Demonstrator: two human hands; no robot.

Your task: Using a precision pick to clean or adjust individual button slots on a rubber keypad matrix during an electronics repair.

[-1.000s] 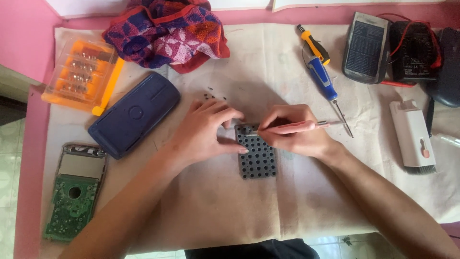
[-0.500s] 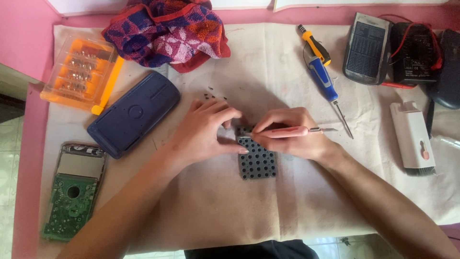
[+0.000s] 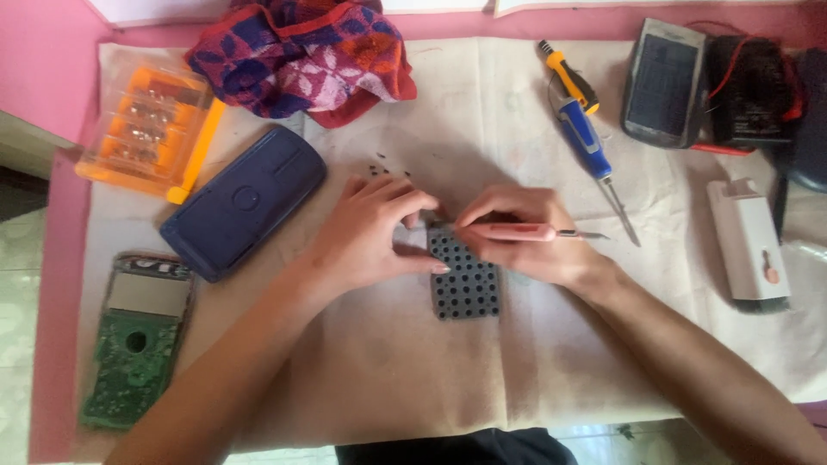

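A cream cloth is covering the pink table, and the work is lying near the middle of it. To the left, a dark blue back cover is resting at a slant, with a green circuit board below it and an orange bit case above it. A patterned rag is bunched at the top edge. To the right, a blue-handled screwdriver and a white casing are lying well apart from the hands.

The dark keypad membrane is sitting flat between the two hands, its long axis running toward and away from the person. The left hand is pressing down beside the pad's upper left corner, fingers together, thumb touching the left edge. The right hand is clamped on a slim pink tool, which is lying crosswise to the pad's long axis, metal end pointing right. The working end is hidden under the fingers at the pad's top edge, so contact there cannot be confirmed. Both hands are meeting at that top edge, and the right is the one bearing the tool. Small dark screws are scattered just above the left hand.
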